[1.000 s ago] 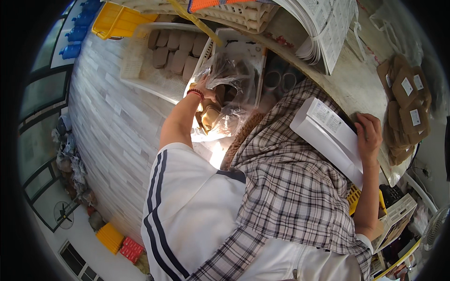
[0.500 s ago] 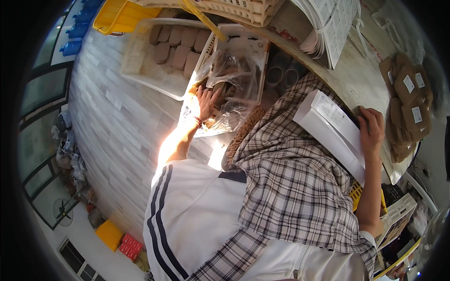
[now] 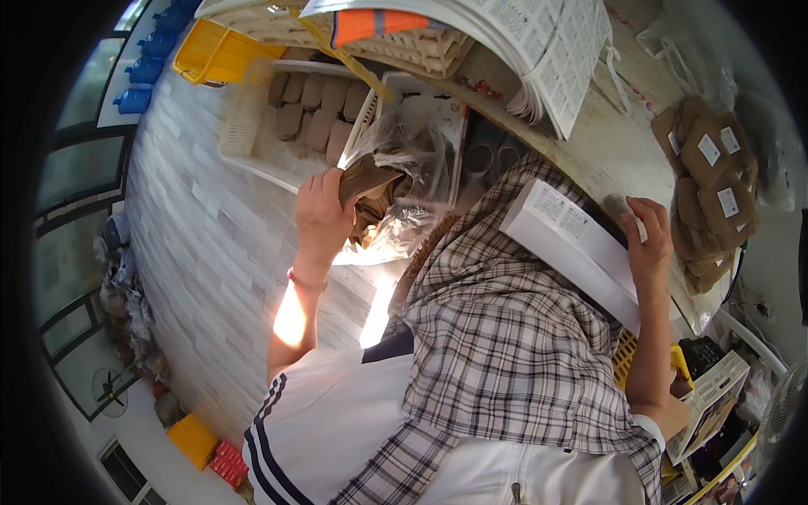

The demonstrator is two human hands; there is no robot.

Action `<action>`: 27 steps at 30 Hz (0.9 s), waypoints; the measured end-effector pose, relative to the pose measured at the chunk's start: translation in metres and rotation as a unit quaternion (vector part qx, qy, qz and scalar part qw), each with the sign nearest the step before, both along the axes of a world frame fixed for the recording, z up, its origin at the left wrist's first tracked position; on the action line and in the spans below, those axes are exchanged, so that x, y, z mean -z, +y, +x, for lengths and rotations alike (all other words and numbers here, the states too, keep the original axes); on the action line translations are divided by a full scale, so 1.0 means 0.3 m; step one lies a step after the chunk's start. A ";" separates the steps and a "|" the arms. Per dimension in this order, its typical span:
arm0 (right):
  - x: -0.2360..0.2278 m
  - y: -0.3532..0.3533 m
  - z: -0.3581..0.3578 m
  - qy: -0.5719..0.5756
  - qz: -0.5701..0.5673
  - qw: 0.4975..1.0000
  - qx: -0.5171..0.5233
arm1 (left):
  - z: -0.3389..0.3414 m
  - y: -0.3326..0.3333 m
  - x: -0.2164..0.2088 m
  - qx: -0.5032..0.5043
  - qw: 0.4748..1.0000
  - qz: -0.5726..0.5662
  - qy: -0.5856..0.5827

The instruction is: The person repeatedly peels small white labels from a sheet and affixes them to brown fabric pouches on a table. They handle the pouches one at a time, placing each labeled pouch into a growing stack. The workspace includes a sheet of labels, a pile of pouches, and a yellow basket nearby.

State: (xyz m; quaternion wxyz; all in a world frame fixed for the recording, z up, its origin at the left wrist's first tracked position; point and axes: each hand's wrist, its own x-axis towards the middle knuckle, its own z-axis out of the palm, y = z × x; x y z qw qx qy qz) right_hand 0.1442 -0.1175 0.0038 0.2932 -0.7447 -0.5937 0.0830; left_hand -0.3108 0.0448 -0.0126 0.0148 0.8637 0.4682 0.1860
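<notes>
My left hand (image 3: 324,210) is closed on the edge of a flat brown piece (image 3: 367,178), perhaps cloth, and holds it tilted over a clear plastic bag (image 3: 402,227). More brown pieces (image 3: 370,215) lie loosely inside the bag. At the table's edge, my right hand (image 3: 651,240) has its fingers curled together; a small greyish thing (image 3: 619,204) shows beside the fingertips, and I cannot make out what they grip. A strip of white paper with printed labels (image 3: 566,220) lies over my lap, one end by my right wrist.
Brown pieces with white labels (image 3: 715,181) are piled on the table (image 3: 589,160) at the right. Printed sheets (image 3: 539,50) hang at the far edge. A white crate (image 3: 240,135) of brownish blocks stands left of the bag, near a yellow bin (image 3: 215,52).
My left hand has risen out of the bag and moved left, bringing up a brown piece. My right hand's fingers have curled in more tightly. The view has shifted slightly.
</notes>
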 end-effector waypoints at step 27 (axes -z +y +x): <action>-0.042 0.162 0.069 0.685 0.091 0.714 0.113 | 1.134 -0.046 -0.083 0.171 0.445 -0.692 -0.543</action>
